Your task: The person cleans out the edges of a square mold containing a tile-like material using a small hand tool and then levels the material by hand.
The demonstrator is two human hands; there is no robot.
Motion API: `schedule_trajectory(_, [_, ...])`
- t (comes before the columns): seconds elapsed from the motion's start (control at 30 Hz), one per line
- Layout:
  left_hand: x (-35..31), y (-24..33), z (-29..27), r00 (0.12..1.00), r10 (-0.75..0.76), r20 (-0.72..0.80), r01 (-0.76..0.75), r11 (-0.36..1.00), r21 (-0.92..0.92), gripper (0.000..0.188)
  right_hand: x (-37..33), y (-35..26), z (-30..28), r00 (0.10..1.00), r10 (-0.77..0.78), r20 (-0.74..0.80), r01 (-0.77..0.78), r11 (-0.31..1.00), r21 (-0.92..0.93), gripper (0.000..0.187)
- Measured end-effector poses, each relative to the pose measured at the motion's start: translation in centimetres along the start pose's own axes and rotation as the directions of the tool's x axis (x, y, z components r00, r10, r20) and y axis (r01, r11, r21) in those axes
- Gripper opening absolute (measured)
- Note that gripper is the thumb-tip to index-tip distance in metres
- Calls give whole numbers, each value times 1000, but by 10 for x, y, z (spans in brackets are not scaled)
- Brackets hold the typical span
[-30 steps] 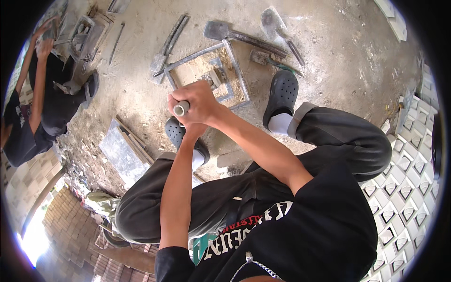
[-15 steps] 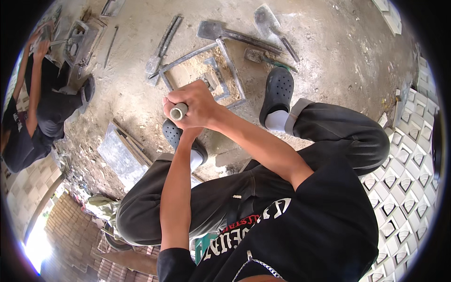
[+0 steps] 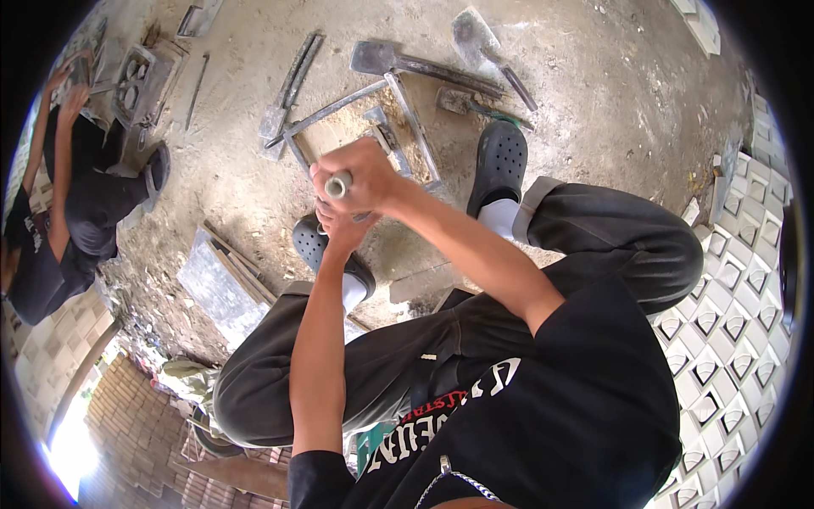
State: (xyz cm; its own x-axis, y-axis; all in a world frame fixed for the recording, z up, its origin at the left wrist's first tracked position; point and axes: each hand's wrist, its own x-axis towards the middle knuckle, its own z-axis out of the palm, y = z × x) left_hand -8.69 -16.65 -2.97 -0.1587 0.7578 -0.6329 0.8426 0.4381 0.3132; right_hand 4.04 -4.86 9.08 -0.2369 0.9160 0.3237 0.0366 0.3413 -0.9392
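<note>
My right hand (image 3: 366, 176) is closed around a pale grey tube (image 3: 338, 184), whose round hollow end points up toward me. Just below and nearer to me, my left hand (image 3: 343, 226) is closed too, its fingers curled beside the right hand. What the left hand grips is mostly covered; a bit of grey shows at its edge. Beyond both hands a square grey frame (image 3: 412, 119) lies on the floor around sandy powder (image 3: 343, 133). A grey angled metal piece (image 3: 381, 127) rests inside that frame, partly hidden by my right hand.
Flat-bladed trowels (image 3: 373, 58) and a shovel-like blade (image 3: 473, 32) lie beyond the frame. Long bars (image 3: 298, 81) lie to its left. A grey board (image 3: 222, 284) is by my left knee. Patterned tiles (image 3: 721, 339) stand at right. Another person (image 3: 80, 191) works at far left.
My right hand has shifted slightly right and the tube's end has moved up and right with it. More of my left hand's fingers now show below it.
</note>
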Motion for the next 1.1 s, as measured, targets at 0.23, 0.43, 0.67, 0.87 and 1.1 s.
schedule_trajectory(0.23, [27,-12,4,889,425,173,-297,820,-490,85,8,-28,7,992,-122,34,124,991,-56,19])
schedule_trajectory(0.43, [-10,23,-18,984,127,128,-129,992,12,90,10,-10,-12,997,-13,70,22,992,-127,7])
schedule_trajectory(0.67, [4,9,-24,898,302,319,-235,944,-231,111,27,-36,-13,989,-99,111,103,994,-36,4])
schedule_trajectory(0.87, [5,-8,10,998,-32,54,37,994,-106,144,24,-17,-24,961,-200,189,203,979,5,10])
schedule_trajectory(1.1, [-6,5,2,996,-66,-56,50,967,-249,149,8,-34,-30,999,0,-40,-2,999,-50,18])
